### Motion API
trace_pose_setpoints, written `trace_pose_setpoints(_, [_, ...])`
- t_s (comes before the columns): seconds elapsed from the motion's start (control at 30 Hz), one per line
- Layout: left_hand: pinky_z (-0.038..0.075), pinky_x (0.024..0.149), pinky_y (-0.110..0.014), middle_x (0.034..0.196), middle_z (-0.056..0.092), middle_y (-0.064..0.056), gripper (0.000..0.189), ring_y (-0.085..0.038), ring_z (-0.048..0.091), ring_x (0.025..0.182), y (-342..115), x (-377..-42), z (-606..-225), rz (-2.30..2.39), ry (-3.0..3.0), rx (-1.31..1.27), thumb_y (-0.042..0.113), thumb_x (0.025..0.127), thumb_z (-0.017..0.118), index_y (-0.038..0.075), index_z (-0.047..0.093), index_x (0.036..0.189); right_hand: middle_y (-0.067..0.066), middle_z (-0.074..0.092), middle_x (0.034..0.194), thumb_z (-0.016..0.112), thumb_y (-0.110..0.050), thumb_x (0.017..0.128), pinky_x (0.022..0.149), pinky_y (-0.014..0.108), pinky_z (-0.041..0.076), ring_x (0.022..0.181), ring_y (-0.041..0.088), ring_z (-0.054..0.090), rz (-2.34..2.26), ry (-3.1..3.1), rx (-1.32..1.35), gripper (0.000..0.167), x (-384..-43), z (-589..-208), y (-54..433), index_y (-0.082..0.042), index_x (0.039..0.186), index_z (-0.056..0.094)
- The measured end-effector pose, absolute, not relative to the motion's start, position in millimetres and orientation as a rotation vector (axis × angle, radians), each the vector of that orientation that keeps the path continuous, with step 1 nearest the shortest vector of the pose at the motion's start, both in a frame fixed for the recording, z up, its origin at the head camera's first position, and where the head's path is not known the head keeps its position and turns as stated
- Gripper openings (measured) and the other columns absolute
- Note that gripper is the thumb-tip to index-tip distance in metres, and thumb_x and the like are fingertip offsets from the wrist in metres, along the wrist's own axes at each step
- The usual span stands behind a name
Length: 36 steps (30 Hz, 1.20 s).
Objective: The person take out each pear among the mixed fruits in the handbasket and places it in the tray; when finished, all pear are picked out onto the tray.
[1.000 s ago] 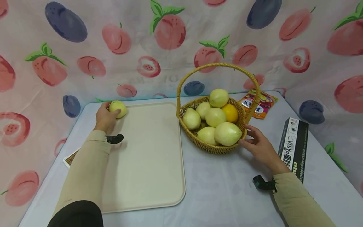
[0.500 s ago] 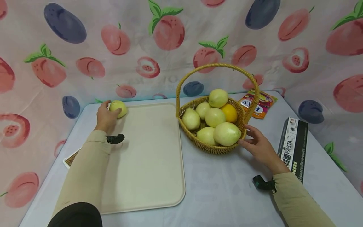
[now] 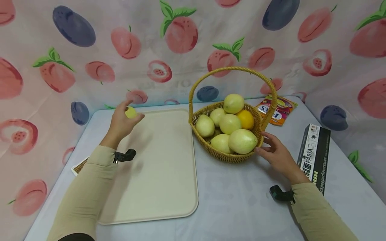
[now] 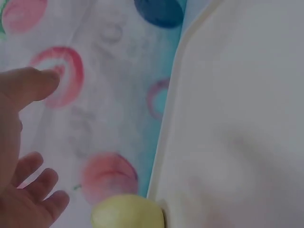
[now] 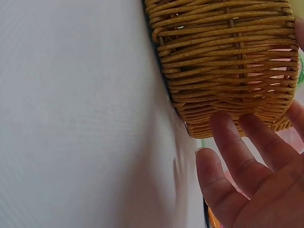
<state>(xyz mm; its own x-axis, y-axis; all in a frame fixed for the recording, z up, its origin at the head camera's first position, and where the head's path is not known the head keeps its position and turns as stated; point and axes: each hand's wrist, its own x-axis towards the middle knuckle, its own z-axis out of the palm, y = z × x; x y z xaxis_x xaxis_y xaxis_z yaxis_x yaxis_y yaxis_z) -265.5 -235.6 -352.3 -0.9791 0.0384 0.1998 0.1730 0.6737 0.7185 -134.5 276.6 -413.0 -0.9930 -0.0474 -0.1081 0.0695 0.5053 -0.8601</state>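
In the head view, my left hand (image 3: 123, 121) is raised over the far left corner of the cream tray (image 3: 159, 167), thumb and fingers spread apart. Behind it, partly hidden, lies a smooth yellow-green fruit (image 3: 130, 112); the left wrist view shows this fruit (image 4: 128, 212) at the tray's rim, apart from the fingers. My right hand (image 3: 275, 155) touches the right side of a wicker basket (image 3: 227, 158). Up close, its fairly straight fingers (image 5: 232, 142) rest against the weave, thumb near the rim. Several pale green fruits (image 3: 230, 124) and one orange (image 3: 245, 119) fill the basket.
The basket's tall arched handle (image 3: 232, 68) rises over the fruit. Behind it on the right lies a colourful snack packet (image 3: 277, 112). A black-and-white pasta box (image 3: 315, 154) lies right of my right hand. A brown-and-white card (image 3: 79, 165) lies beside the tray's left edge.
My left hand has let go of the yellow-green fruit, opened its fingers and lifted slightly to the right. The fruit stays at the tray's far left corner. My right hand stays at the basket.
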Motion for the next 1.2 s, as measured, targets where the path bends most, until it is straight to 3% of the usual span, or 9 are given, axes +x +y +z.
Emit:
trace_pose_setpoints(0.5, [0.032, 0.112, -0.050, 0.151, 0.041, -0.017, 0.074, -0.035, 0.037, 0.139, -168, -228, -342, -1.270, -2.776, -0.649, 0.021, 0.089, 0.078, 0.001, 0.041, 0.150, 0.028, 0.027, 0.158, 0.064, -0.044, 0.098, 0.098, 0.062, 0.044, 0.126, 0.047, 0.049, -1.512, 2.617, 0.033, 0.083, -139, -411, 277, -0.015, 0.161, 0.018])
trace_pose_setpoints(0.97, [0.036, 0.111, -0.043, 0.150, 0.044, -0.013, 0.075, -0.031, 0.039, 0.138, -93, -216, -349, -1.365, -2.737, -1.073, 0.020, 0.087, 0.080, 0.000, 0.043, 0.148, 0.028, 0.028, 0.157, 0.064, -0.042, 0.098, 0.098, 0.062, 0.045, 0.123, 0.047, 0.052, -1.529, 2.615, -0.001, 0.081, -138, -413, 278, -0.015, 0.161, 0.020])
trace_pose_setpoints(1.2, [0.039, 0.108, -0.045, 0.150, 0.043, -0.012, 0.077, -0.031, 0.042, 0.136, -60, -218, -353, -1.323, -2.782, -1.235, 0.023, 0.087, 0.081, 0.004, 0.041, 0.150, 0.028, 0.029, 0.156, 0.064, -0.041, 0.098, 0.098, 0.061, 0.045, 0.122, 0.046, 0.053, -1.522, 2.610, 0.004, 0.081, -135, -413, 278, -0.015, 0.161, 0.020])
